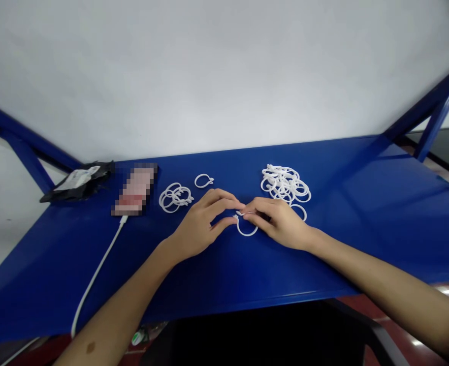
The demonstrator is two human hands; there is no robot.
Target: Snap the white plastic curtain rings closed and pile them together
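A white plastic curtain ring [247,234] is between my two hands above the blue tabletop, its round part hanging down and a gap showing at its upper left. My left hand [201,223] pinches at the ring's left end with fingertips and thumb. My right hand [280,221] grips its upper right part, so the fingers hide some of it. To the left lie a small group of similar rings [168,207] and one separate ring [196,179]. Beyond my right hand is a larger tangled pile of rings [285,183], with one loose ring [304,210] just below it.
A phone [136,190] lies at the left, with a white cable [98,269] running off the front edge. Behind it sits a black plastic package [80,183] with a white label. Blue frame bars [422,112] rise at both sides, and a white wall [224,76] stands behind.
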